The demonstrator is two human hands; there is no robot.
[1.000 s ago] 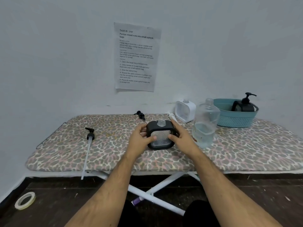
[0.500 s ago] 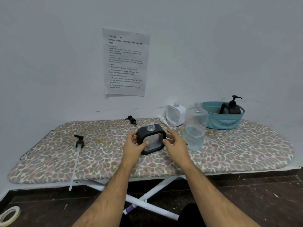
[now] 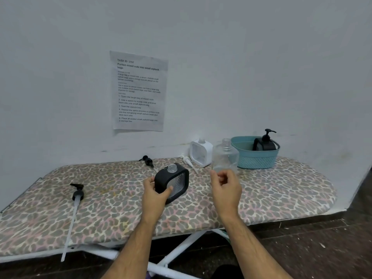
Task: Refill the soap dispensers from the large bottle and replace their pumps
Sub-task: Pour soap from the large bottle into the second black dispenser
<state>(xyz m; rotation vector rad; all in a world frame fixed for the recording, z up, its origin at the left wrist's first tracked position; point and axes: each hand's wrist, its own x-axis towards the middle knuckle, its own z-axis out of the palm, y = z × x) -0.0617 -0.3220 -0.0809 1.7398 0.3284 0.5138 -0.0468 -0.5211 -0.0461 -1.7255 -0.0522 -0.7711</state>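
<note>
A square black soap dispenser [image 3: 173,181] with an open neck stands tilted on the ironing board [image 3: 112,206]. My left hand [image 3: 156,195] grips its left lower corner. To its right my right hand [image 3: 225,188] hovers with loosely curled fingers, holding nothing, just in front of the large clear bottle [image 3: 225,156], which has no cap. A white dispenser [image 3: 201,153] without a pump stands behind. A small black pump [image 3: 148,160] and a white pump [image 3: 188,161] lie near it. A long-tubed black pump [image 3: 76,200] lies at the left.
A teal basket [image 3: 256,158] at the back right holds another black dispenser [image 3: 264,142] with its pump on. A printed sheet [image 3: 138,90] hangs on the wall. The board's front edge runs just ahead of my forearms, with dark floor below.
My right hand has let go of the black dispenser and moved right toward the large bottle. The left hand keeps hold of the dispenser, now tilted.
</note>
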